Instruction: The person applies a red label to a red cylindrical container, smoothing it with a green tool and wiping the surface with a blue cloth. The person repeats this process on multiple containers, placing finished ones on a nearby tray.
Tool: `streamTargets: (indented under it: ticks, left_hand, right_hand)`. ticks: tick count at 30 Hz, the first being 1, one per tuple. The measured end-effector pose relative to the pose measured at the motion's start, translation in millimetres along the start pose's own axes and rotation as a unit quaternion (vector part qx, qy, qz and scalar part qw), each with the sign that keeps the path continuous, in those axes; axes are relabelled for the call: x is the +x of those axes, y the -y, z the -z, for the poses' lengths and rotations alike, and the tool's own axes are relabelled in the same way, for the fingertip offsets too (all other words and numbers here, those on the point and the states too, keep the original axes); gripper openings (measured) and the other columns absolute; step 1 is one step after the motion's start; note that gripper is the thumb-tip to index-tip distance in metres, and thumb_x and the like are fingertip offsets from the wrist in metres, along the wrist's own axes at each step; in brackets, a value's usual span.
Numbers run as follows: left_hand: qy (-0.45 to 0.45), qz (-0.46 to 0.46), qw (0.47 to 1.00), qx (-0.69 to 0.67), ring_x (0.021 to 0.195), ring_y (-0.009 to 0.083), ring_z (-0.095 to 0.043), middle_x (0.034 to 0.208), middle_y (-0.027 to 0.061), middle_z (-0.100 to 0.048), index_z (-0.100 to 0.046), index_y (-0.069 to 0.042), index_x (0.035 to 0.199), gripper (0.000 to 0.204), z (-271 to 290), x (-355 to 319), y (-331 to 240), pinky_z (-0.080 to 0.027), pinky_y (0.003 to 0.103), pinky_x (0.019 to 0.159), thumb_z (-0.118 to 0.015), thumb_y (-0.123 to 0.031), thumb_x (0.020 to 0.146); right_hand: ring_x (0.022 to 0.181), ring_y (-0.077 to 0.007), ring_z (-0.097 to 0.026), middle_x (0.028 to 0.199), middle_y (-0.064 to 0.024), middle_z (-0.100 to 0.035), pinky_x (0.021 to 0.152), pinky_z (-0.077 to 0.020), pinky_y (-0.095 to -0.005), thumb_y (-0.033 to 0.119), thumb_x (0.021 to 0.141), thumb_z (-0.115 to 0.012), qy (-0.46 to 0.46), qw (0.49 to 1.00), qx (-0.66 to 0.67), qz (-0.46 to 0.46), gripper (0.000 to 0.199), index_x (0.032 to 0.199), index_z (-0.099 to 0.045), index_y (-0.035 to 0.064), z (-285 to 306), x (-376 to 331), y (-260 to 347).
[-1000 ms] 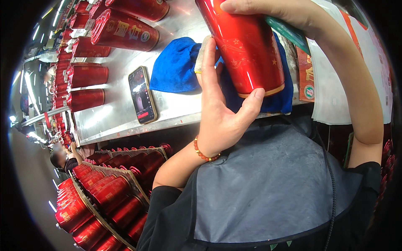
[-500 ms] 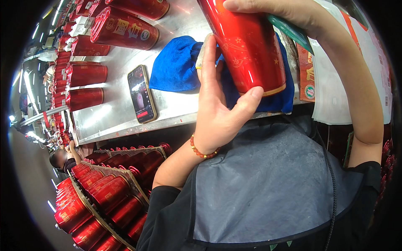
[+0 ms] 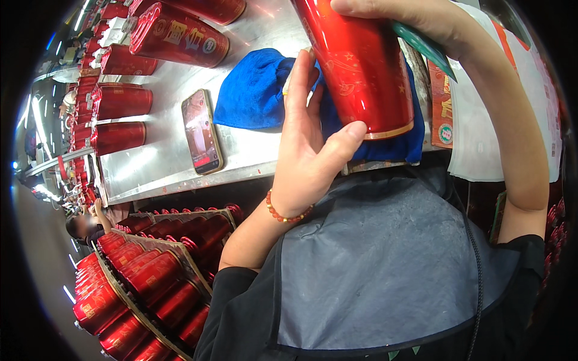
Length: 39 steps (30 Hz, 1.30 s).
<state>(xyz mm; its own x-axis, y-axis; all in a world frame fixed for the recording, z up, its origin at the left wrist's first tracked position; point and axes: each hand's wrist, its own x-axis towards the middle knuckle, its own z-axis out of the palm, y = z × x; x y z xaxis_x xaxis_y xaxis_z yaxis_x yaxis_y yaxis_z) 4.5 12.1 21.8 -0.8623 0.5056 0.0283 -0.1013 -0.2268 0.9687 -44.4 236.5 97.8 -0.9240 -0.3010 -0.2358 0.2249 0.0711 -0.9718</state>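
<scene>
A glossy red bottle (image 3: 367, 78) with faint gold stars and a gold base rim lies tilted over a blue cloth (image 3: 415, 141), its upper end cut off by the frame's top. My right hand (image 3: 415, 18) reaches over it from the right, thumb on its surface; most fingers are hidden. A flat green piece (image 3: 424, 48) sticks out beneath that hand. My left hand (image 3: 310, 144), with a beaded bracelet, is open beside the bottle's lower left side. Its fingers point up and its thumb tip is by the base rim; whether it touches cannot be made out.
A bunched blue cloth (image 3: 250, 90) and a lit phone (image 3: 201, 132) lie on the metal table (image 3: 156, 162). Red bottles (image 3: 180, 36) line its left side. More fill divided crates (image 3: 144, 265) at lower left. White sheets (image 3: 481, 138) hang at right. Another person (image 3: 90, 225) is far left.
My left hand has shifted slightly left and its thumb has come off the bottle's base area. The bottle has moved slightly right and down with my right hand.
</scene>
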Motion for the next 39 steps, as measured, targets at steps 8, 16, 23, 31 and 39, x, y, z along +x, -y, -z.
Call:
streamTargets:
  ticks: [8, 16, 23, 31, 39]
  left_hand:
    - [-0.065, -0.176, 0.950, 0.250, 0.123, 0.0295, -0.058, 0.135, 0.0188, -0.061, -0.059, 0.001, 0.137, 0.053, 12.2, -30.5, 19.7, -0.046, 0.039, 0.103, -0.070, -0.004, 0.085]
    - [-0.006, -0.389, 0.809, 0.440, 0.102, 0.0307, -0.070, 0.114, 0.0148, -0.073, -0.077, -0.004, 0.111, 0.040, 12.2, -34.2, 23.2, -0.059, 0.037, 0.087, -0.078, 0.007, 0.072]
    - [0.026, -0.446, 0.762, 0.469, 0.102, 0.0311, -0.070, 0.112, 0.0130, -0.073, -0.079, -0.002, 0.105, 0.033, 12.3, -26.8, 18.2, -0.061, 0.036, 0.087, -0.077, 0.004, 0.073]
    - [0.056, -0.489, 0.723, 0.485, 0.104, 0.0285, -0.069, 0.113, 0.0127, -0.074, -0.080, -0.004, 0.104, 0.031, 8.3, -17.5, 9.4, -0.061, 0.035, 0.085, -0.079, 0.000, 0.073]
    - [0.035, -0.489, 0.720, 0.491, 0.104, 0.0291, -0.070, 0.113, 0.0124, -0.073, -0.080, -0.003, 0.103, 0.029, 9.3, -22.7, 14.6, -0.061, 0.035, 0.086, -0.080, 0.000, 0.074]
  right_hand:
    - [0.125, -0.0314, -0.060, 0.135, -0.0200, -0.060, 0.105, -0.0520, -0.0425, 0.047, 0.074, -0.092, 0.072, 0.995, 0.065, -0.006, 0.098, 0.146, -0.042, 0.0036, 14.8, 7.0, -5.0]
    - [0.113, -0.0239, -0.068, 0.122, -0.0136, -0.070, 0.103, -0.0529, -0.0392, 0.035, 0.082, -0.088, 0.057, 0.989, 0.128, -0.048, 0.072, 0.137, -0.054, 0.0024, 26.5, 34.5, -42.6]
    - [0.111, -0.0219, -0.068, 0.117, -0.0122, -0.072, 0.101, -0.0531, -0.0366, 0.031, 0.083, -0.088, 0.010, 0.990, 0.122, -0.070, 0.064, 0.132, -0.059, 0.0021, 18.7, 23.1, -32.4]
    - [0.112, -0.0203, -0.066, 0.122, -0.0117, -0.070, 0.102, -0.0513, -0.0354, 0.034, 0.085, -0.085, 0.004, 0.998, 0.024, -0.053, 0.064, 0.134, -0.058, 0.0031, 12.4, 29.3, -21.9]
    - [0.115, -0.0221, -0.065, 0.125, -0.0123, -0.068, 0.104, -0.0509, -0.0364, 0.038, 0.084, -0.086, 0.009, 0.998, 0.024, -0.059, 0.068, 0.134, -0.057, 0.0042, 15.6, 26.7, -22.0]
